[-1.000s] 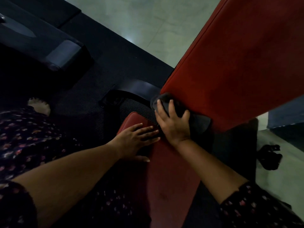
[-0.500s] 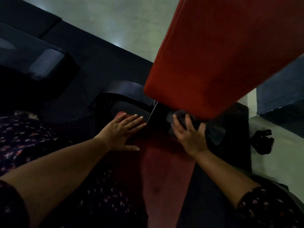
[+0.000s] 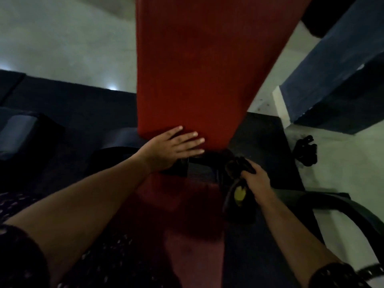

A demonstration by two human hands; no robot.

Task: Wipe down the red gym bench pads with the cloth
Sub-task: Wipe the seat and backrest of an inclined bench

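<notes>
The red back pad of the bench rises steeply ahead of me. My left hand lies flat with straight fingers against its lower edge. The red seat pad stretches toward me below the gap between the pads. My right hand is off to the right of the seat, fingers curled round the dark cloth, which is bunched up and away from both pads. A small yellow part shows just under that hand.
Dark rubber matting lies under the bench, with pale floor beyond. A black object lies on the floor at right. A dark curved frame bar runs at lower right. Dark padded equipment stands at left.
My left hand moved from the seat pad up onto the back pad's lower edge. My right hand pulled the cloth out from under the back pad and over to the right side.
</notes>
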